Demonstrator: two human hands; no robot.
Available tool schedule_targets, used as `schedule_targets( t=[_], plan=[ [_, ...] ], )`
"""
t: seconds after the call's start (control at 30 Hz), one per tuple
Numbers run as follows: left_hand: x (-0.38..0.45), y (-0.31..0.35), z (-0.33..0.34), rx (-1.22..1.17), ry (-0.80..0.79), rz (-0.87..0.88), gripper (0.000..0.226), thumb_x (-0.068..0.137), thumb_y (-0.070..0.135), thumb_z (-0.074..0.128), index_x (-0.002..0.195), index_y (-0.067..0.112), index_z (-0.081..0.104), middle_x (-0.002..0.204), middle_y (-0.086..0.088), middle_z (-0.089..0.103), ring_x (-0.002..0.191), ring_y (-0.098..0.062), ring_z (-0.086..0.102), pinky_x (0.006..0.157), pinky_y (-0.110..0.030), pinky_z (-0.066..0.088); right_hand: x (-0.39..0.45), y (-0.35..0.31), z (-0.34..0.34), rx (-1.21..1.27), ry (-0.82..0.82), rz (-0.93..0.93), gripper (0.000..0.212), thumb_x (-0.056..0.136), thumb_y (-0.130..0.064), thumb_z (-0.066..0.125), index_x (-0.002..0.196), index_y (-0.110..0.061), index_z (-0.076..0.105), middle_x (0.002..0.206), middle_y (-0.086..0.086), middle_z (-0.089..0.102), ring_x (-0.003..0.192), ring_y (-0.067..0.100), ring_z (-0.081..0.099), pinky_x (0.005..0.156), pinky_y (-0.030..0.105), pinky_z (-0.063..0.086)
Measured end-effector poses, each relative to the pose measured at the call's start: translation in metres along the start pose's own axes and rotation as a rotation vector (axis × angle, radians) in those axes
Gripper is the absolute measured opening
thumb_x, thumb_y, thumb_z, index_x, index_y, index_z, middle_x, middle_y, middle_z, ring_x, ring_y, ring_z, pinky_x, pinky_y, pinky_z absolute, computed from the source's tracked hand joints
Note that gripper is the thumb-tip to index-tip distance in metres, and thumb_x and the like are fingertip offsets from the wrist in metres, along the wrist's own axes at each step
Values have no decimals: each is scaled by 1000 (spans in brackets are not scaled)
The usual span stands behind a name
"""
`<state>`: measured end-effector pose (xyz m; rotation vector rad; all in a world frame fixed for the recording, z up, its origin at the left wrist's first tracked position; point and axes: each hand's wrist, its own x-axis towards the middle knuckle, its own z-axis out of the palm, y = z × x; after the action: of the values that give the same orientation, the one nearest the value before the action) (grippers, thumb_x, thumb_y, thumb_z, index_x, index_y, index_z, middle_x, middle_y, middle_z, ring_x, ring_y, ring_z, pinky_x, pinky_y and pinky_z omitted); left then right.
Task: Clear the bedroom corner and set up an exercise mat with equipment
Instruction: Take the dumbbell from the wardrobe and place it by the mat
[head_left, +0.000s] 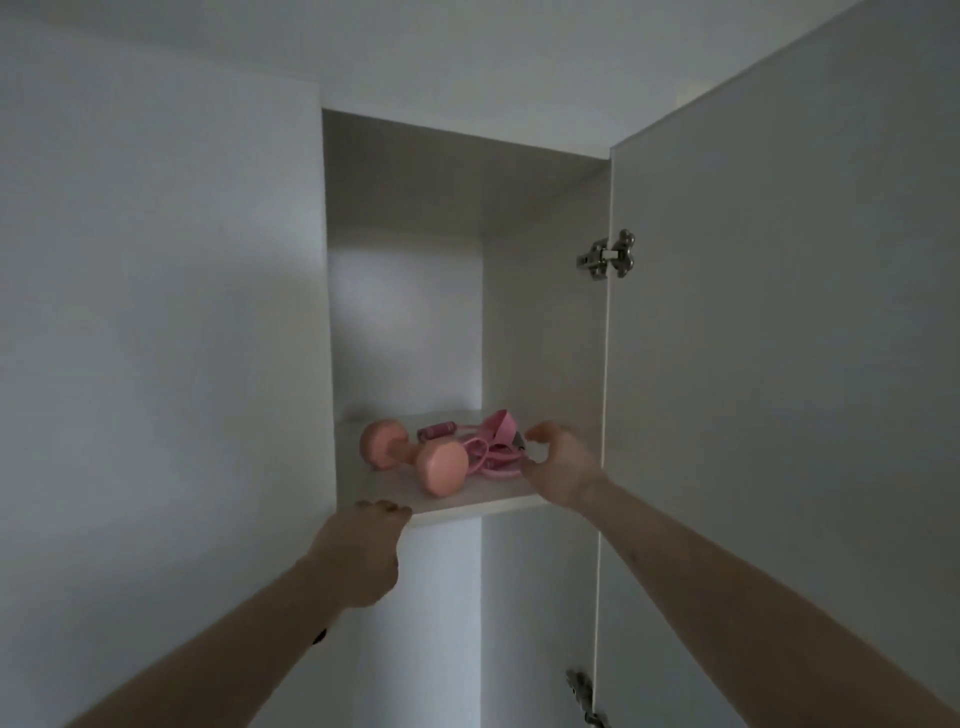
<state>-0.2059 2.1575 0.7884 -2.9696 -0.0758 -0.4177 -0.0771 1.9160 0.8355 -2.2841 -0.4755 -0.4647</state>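
1. Two bare hands reach up toward a high shelf (467, 503) inside a white cupboard, whose door (779, 364) stands swung open on the right.
2. The left hand (358, 558) is hooked over the front edge of the shelf, its fingertips (382, 506) curled onto the board; it holds nothing else.
3. The right hand (563, 462) is over the right end of the shelf, fingers and thumb spread and loosely bent, touching nothing that can be made out, just beside a pink tangle.
4. A pink dumbbell (415, 457) lies on its side on the shelf, one round end facing the front edge, the other toward the back left.
5. Right of the dumbbell lies a pink skipping rope (488, 452), its cord in loose loops, with one handle (435, 431) behind the dumbbell.
6. A pink strap (501, 423) rises from the tangle near the right hand's fingers.
7. Two metal hinges show on the door, the upper hinge (605, 255) and the lower hinge (584, 693).
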Motion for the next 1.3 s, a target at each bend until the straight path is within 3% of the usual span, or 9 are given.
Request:
schedule_targets(
  t=[0.17,0.27,0.4,0.63,0.73,0.93,1.07,1.13,1.3],
  plan=[
    [13,-13,6,-83,79,-15,53,100,28,46,152,36,38,155,11,41,142,-13,39,116,-24,28,52,-12,29,76,-64,-42,7,85,-25,74,85,-27,67,98,4,75,99,27,72,82,31,56],
    [21,-10,4,-68,89,-41,53,97,23,50,147,39,45,150,10,48,138,-14,44,112,-25,32,69,-28,50,169,-127,-43,10,89,-26,74,93,-19,69,89,3,74,84,19,73,62,15,52],
    [32,-4,-1,38,101,-52,46,96,19,50,137,37,56,138,6,58,128,-19,53,102,-29,40,100,-60,75,75,-311,-65,35,84,-51,71,90,-18,78,91,1,76,84,18,71,68,25,56],
    [39,-7,-1,56,55,-93,47,92,15,53,132,38,62,130,5,66,119,-22,60,99,-32,48,124,-105,93,-248,-652,-34,46,90,-40,70,124,-11,64,95,6,62,62,18,57,51,26,42],
    [40,-8,3,58,56,-103,44,93,16,52,130,39,63,128,6,66,117,-23,61,96,-32,49,127,-109,95,-262,-743,13,46,92,-42,69,126,-11,62,98,7,65,65,20,58,53,28,43],
    [39,-8,3,57,91,-101,45,96,18,51,135,39,60,134,7,62,122,-22,58,99,-31,47,112,-111,84,-271,-667,-37,51,85,-40,74,125,-10,64,112,9,67,88,26,64,75,31,51],
    [35,-7,3,11,111,-113,51,92,17,56,136,41,59,132,8,63,120,-19,59,99,-27,45,98,-96,81,-14,-519,50,45,57,-34,82,95,-10,73,92,9,75,77,25,73,61,29,52],
    [34,-9,4,-28,133,-103,52,90,15,56,135,41,59,131,8,63,119,-17,61,100,-27,45,89,-90,73,119,-454,55,33,61,-33,80,86,-12,77,81,5,75,68,21,70,58,28,51],
    [34,-10,6,17,145,-96,46,93,17,54,134,38,59,131,5,64,121,-20,59,100,-30,46,51,-75,43,442,-423,82,37,61,-23,81,94,-7,79,93,5,80,90,24,77,89,46,62]
  ],
)
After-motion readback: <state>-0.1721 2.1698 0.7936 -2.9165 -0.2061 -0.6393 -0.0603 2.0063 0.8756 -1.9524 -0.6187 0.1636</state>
